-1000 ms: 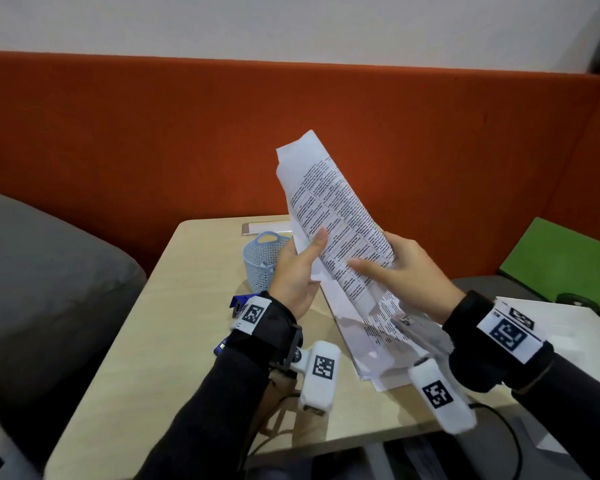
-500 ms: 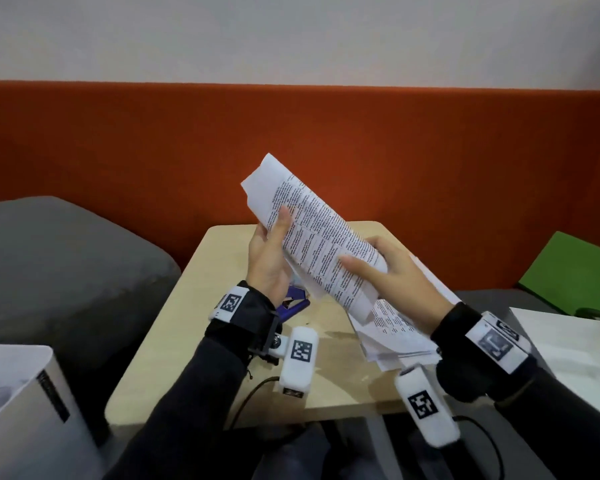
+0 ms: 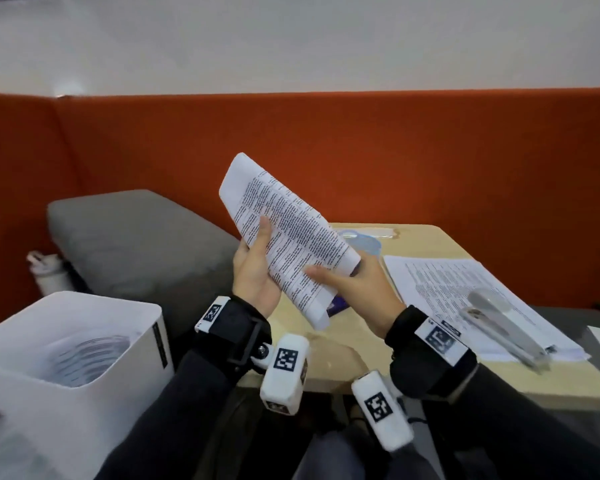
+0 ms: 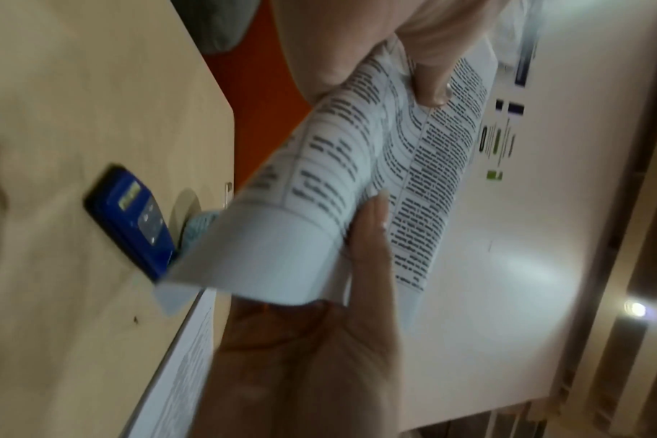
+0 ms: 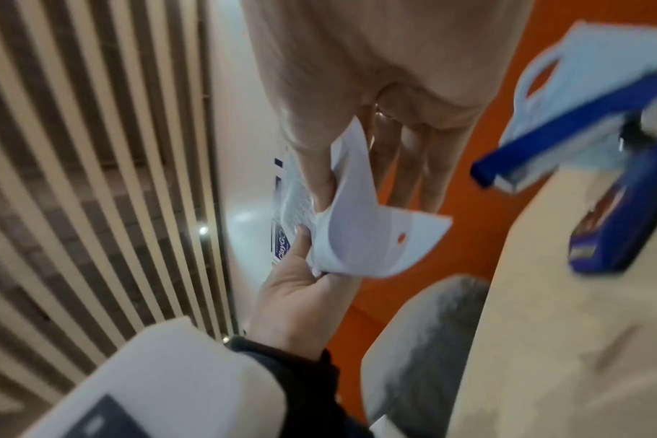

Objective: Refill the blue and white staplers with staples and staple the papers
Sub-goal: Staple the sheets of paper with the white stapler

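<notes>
Both hands hold one curled bundle of printed papers (image 3: pixel 284 233) in the air over the table's left corner. My left hand (image 3: pixel 258 251) grips its left edge, thumb on the print. My right hand (image 3: pixel 340 277) pinches the lower right end, thumb on top. The same bundle (image 4: pixel 319 207) (image 5: pixel 364 225) curls between both hands in the wrist views. The blue stapler (image 3: pixel 338 304) lies on the table, mostly hidden behind the bundle; it shows better as the blue stapler (image 4: pixel 132 219) (image 5: pixel 601 177). The white stapler (image 3: pixel 499 320) lies on a flat paper stack (image 3: pixel 440 282) at the right.
A pale blue basket (image 3: pixel 366 242) stands at the back of the wooden table (image 3: pixel 361 362). A white bin (image 3: pixel 66 341) with sheets inside sits low at the left. Behind it are a grey cushion (image 3: pixel 136 244), a white bottle (image 3: pixel 45 271) and an orange backrest (image 3: pixel 430 150).
The view has swung left. Both hands have carried the paper bundle leftward, from above the paper stack to the table's left corner, and the white bin has come into sight.
</notes>
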